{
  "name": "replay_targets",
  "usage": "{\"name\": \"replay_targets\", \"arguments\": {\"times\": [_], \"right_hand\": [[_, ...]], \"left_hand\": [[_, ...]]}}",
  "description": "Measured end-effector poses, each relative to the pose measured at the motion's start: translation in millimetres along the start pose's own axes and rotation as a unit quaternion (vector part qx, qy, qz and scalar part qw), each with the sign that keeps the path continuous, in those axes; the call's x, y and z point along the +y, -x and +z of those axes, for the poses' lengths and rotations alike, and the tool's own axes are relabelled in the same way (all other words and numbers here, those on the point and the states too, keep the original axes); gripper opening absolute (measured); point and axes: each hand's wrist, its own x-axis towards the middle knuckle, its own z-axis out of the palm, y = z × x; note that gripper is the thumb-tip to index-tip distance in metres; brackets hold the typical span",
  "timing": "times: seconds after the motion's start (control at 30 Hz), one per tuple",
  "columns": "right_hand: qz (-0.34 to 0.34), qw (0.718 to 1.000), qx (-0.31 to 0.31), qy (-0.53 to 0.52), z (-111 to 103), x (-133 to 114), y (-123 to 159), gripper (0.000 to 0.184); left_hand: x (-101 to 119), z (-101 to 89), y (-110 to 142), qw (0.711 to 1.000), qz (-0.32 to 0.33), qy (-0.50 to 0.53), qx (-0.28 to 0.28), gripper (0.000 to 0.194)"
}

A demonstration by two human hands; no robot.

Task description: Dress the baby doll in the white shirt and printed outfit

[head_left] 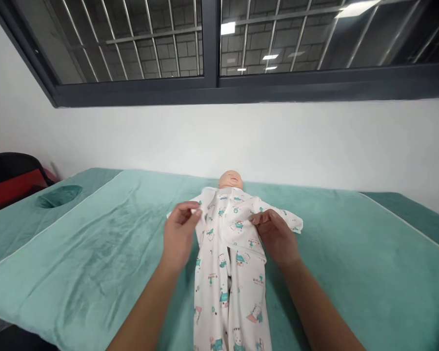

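A baby doll (230, 179) lies on its back, its head toward the wall. It is dressed in a white baby top (229, 214) and matching long trousers (231, 302), printed with small teal and pink figures. The top's front has one panel lying over the other. My left hand (180, 231) is over the sleeve on the left, fingers curled and a small gap between thumb and index fingertips. At the top's other side is my right hand (276, 239), its fingers loosely bent and close to the fabric. Whether those fingertips touch the cloth I cannot tell. Neither hand visibly holds anything.
A teal plush cover (336, 263) spreads over the bed under the doll. A face hole (59, 196) opens at the bed's left end. Behind it stand a white wall (131, 136) and a barred window (211, 92). A black and red object (14, 183) sits at far left.
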Motion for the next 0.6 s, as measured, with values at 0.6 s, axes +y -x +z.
{"name": "replay_targets", "arguments": {"times": [0.6], "right_hand": [[-0.049,0.79,0.124,0.599,31.3,9.1,-67.4,0.021]], "left_hand": [[-38.3,69.1,-101.1,0.953,-0.067,-0.217,-0.202,0.022]]}}
